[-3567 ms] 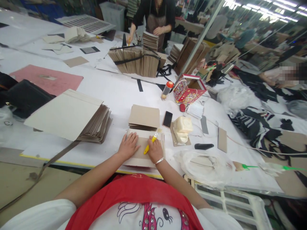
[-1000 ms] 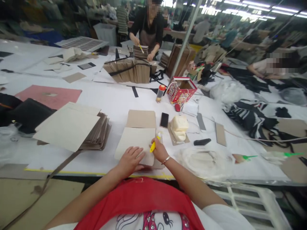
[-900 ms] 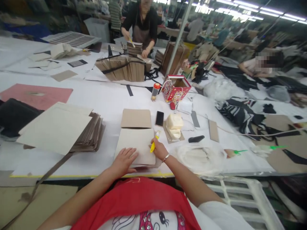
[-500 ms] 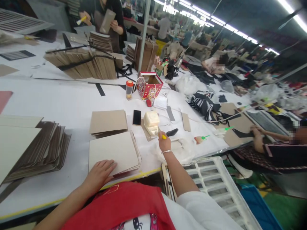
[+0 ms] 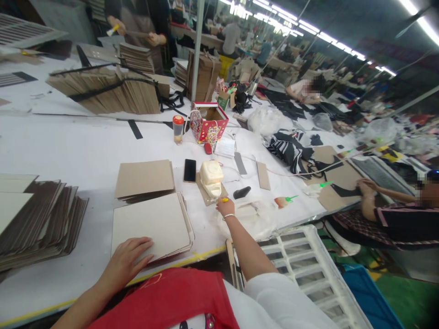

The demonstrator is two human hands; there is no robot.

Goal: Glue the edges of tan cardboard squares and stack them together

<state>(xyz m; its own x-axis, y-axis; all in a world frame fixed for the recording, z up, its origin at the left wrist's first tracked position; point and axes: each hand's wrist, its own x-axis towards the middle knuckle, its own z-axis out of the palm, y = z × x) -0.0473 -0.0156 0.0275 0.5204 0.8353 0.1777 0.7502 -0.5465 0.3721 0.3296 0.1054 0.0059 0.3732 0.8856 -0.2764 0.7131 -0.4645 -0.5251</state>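
Note:
My left hand [image 5: 132, 256] lies flat with its fingers stretched on the near left part of a stack of pale cardboard sheets [image 5: 151, 224]. The fingers of my right hand [image 5: 225, 208] are wrapped round a yellow-handled brush [image 5: 224, 199], whose head I cannot make out. This hand is at the near edge of a cream plastic container [image 5: 211, 173] with an open, pale, smeared front part. The container stands on a brown board [image 5: 202, 194]. Behind the pale sheets lies a stack of brown cardboard [image 5: 144, 179].
A phone [image 5: 190, 170], a black object [image 5: 242, 192] and a crumpled plastic bag [image 5: 252, 214] lie near the container. Further back stand a jar [image 5: 178, 129] and red box [image 5: 214, 130]. Tall board stacks [image 5: 51, 219] are at left, a white rack [image 5: 302, 256] at right. Co-workers sit and stand around.
My right hand has moved slightly left and down, staying by the container's front. My left hand stays flat on the sheets. The whole view has shifted a little; the co-worker opposite has lowered a board.

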